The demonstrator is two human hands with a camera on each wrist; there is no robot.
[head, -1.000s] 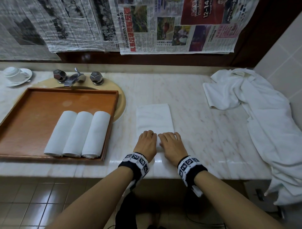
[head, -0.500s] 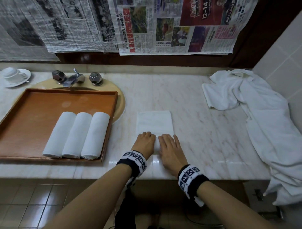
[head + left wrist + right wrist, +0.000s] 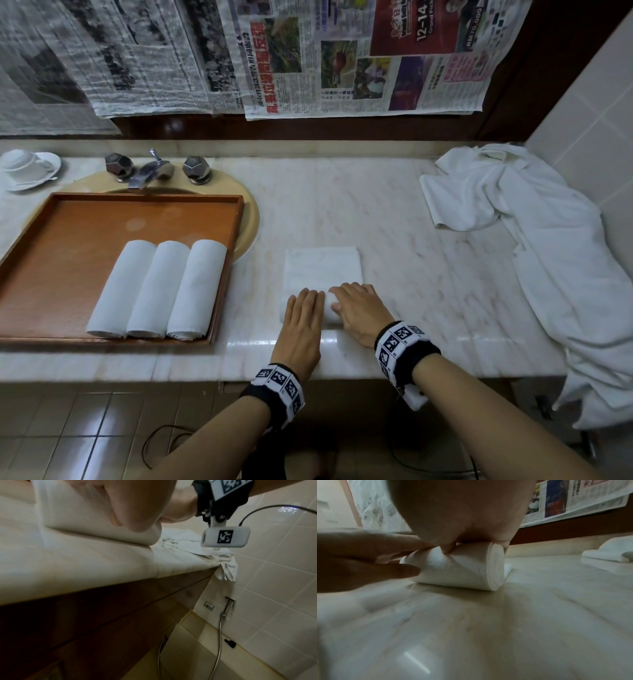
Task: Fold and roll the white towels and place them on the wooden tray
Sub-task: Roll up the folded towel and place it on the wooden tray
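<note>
Rolling towel no. 4

I see L hand flat, R hand prob. curled on roll; flat tail lies ahead of fingertips.

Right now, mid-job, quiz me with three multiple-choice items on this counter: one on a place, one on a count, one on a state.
1. Where does the wooden tray sit?
A. over the sink, left of the hands
B. on the floor
C. under the loose white cloth

2. How many rolled towels lie in the tray?
A. one
B. three
C. five

3. What state is the towel on the counter in?
A. fully flat
B. crumpled in a heap
C. partly rolled, far end still flat

Key: 1 A, the tray covers most of the basin below the tap. 2 B, three rolls lie side by side. 3 C, the left hand and right hand press on a roll with flat towel beyond it.
</note>
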